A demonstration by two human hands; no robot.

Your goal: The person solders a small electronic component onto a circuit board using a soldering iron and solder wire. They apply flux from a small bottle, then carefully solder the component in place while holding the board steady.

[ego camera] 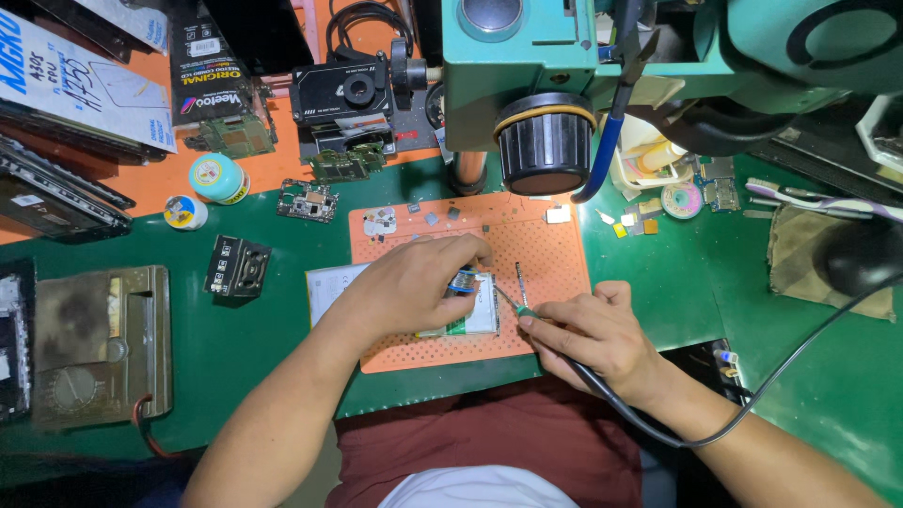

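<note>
My left hand (414,287) rests on an orange perforated work mat (546,259), fingers pinched on a small blue part at the top of a flat white battery-like pack (475,315). My right hand (593,334) grips a soldering iron (515,306) like a pen, its thin tip touching the pack's upper right corner beside my left fingertips. The iron's black cable (752,400) runs off to the right. A loose thin metal tool (520,277) lies on the mat just above the iron.
A teal microscope head with a black lens (544,141) hangs over the mat's far edge. Circuit boards (308,200), small chips, a round jar (216,177), a black block (237,266), a multimeter (99,343) and a toothbrush (818,199) lie around on the green bench.
</note>
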